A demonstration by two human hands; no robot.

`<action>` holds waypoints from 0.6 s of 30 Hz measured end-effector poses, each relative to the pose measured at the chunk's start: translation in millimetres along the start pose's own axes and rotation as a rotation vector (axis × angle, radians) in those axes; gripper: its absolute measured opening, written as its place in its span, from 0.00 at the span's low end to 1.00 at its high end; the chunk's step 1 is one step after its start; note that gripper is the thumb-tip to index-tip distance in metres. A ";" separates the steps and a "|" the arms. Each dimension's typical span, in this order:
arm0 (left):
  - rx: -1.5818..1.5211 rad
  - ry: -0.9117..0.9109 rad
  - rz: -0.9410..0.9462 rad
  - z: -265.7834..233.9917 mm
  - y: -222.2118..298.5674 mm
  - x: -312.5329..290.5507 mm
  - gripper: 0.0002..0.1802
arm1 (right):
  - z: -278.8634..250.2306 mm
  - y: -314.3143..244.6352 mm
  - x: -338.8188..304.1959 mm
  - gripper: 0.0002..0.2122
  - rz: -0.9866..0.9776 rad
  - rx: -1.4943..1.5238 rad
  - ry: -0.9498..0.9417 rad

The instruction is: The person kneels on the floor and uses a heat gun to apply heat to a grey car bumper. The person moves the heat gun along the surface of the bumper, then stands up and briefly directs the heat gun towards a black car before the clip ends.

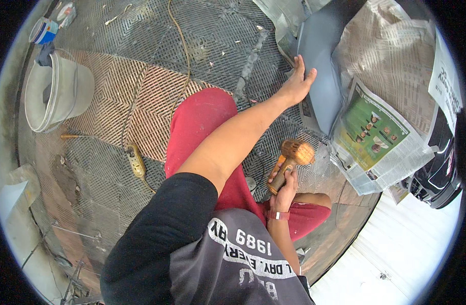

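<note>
My left hand (298, 81) reaches forward with the fingers spread and rests flat on a grey painted car panel (322, 56). My right hand (286, 188) grips the handle of an orange heat gun (293, 157), held low beside my knee with its round head pointing toward the panel. Newspaper sheets (380, 127) are masked over the car body to the right of the grey panel. My legs in red shorts (202, 122) are below both hands.
A metal grating floor (141, 101) lies underfoot. A grey bucket (55, 91) sits on its side at the left, a tape roll (42, 30) above it. A power strip (136, 162) with a cord lies on the grating. A dark car bumper (439, 178) shows at the right.
</note>
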State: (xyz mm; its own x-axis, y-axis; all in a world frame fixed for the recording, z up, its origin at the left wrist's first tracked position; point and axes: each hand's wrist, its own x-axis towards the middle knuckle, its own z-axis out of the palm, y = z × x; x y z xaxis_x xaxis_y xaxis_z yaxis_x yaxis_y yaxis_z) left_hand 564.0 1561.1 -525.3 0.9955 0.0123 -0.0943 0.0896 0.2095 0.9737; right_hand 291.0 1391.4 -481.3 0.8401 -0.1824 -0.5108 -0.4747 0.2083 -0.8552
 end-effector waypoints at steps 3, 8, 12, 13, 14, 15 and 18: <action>-0.102 -0.051 -0.054 2.5 -4.0 0.3 0.57 | 7.7 -5.2 -8.6 0.20 -0.084 -0.112 0.005; -0.303 -0.188 -0.220 -4.4 -2.0 -13.8 0.58 | 25.8 -8.7 -24.0 0.19 -0.216 -0.255 0.043; 0.022 -0.424 -0.279 -34.1 7.2 -20.5 0.49 | 43.8 -5.8 -28.2 0.17 -0.370 -0.381 0.061; 0.328 -0.599 -0.233 -48.1 15.6 -19.1 0.46 | 49.4 -6.0 -29.8 0.17 -0.427 -0.371 0.072; 0.634 -0.771 -0.176 -60.3 23.7 -21.3 0.43 | 55.8 -5.1 -30.2 0.18 -0.485 -0.365 0.090; 0.694 -0.855 -0.112 -69.3 36.6 -37.2 0.41 | 61.9 -4.6 -30.5 0.18 -0.541 -0.351 0.110; 0.518 -0.980 -0.148 -107.2 75.8 -86.8 0.44 | 94.2 -7.2 -22.8 0.19 -0.611 -0.396 0.090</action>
State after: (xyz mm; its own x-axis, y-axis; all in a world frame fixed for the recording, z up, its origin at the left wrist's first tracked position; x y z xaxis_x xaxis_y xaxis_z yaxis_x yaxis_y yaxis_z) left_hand 481.0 1680.8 -465.6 0.5480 -0.8029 -0.2348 -0.0159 -0.2907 0.9567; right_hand 300.0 1484.5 -455.1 0.9686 -0.2363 0.0772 -0.0015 -0.3159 -0.9488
